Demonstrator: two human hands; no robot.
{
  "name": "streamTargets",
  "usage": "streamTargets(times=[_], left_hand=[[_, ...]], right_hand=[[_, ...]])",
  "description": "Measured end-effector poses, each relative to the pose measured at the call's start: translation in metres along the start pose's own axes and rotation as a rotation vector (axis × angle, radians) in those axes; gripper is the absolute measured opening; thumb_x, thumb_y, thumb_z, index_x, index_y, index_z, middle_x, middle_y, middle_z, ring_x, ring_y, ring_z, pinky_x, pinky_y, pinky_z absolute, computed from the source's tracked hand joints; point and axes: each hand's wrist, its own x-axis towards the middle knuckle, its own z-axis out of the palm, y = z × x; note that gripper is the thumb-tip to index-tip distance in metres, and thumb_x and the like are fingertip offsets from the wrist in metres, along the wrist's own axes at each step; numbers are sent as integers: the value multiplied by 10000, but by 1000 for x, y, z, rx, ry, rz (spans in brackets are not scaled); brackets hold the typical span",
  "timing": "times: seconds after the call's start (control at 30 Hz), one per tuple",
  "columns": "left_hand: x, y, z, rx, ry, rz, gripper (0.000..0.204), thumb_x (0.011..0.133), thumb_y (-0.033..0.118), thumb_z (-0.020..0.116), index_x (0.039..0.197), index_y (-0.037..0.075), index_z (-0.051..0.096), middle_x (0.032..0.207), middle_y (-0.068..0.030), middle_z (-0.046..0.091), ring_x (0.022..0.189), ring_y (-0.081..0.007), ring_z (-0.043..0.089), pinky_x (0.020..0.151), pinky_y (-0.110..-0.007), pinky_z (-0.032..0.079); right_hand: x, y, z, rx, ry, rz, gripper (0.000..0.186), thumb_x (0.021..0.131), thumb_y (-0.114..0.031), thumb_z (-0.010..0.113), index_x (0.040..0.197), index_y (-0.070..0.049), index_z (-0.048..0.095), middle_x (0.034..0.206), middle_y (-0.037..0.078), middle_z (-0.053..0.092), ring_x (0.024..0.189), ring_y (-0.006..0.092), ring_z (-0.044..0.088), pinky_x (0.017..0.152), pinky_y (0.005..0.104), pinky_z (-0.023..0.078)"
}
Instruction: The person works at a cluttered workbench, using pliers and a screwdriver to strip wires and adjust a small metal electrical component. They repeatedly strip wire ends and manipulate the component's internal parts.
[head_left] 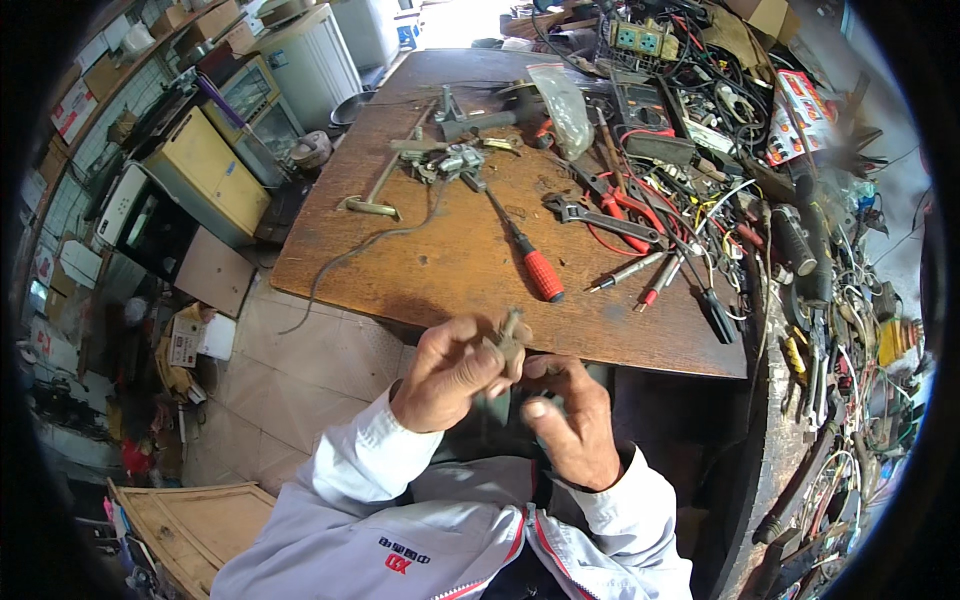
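Observation:
My left hand (452, 372) is closed, its thumb and fingers pinching a small greyish-brown metal fitting (510, 345) with a short stub pointing up. Close by on its right is my right hand (578, 420), fingers bent and thumb held apart, with nothing visible between them. The right fingertips are near the lower side of the fitting; whether they touch it I cannot tell. Both hands are in front of the wooden table's (440, 270) near edge. Beyond them on the tabletop lies a red-handled screwdriver (540, 268), its shaft pointing to a cluster of metal parts (452, 162).
An adjustable wrench (605, 218), red-handled pliers (625, 215) and test probes (628, 272) lie on the table's right. A clear plastic bag (562, 110) and a multimeter (645, 105) are farther back. Tangled wires and tools crowd the right bench. A dark cord (375, 238) hangs over the left edge.

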Motion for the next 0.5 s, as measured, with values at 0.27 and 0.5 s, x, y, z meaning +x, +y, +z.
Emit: streamTargets(times=[0.27,0.5], left_hand=[[8,8,-11,-465,270,202,306,1029,244,542,1245,28,560,1071,-92,614,830,-155,544,760,-305,456],[8,25,-11,-426,362,106,353,1050,349,486,1186,28,539,989,-80,532,823,-148,514,761,-297,452]], right_hand=[[-19,12,18,-914,-47,-188,255,807,-180,724,965,-13,614,850,158,640,760,353,646,669,455,517],[-24,28,-4,-745,105,-550,249,704,-68,794,865,-30,609,709,109,541,608,296,548,549,410,426]])
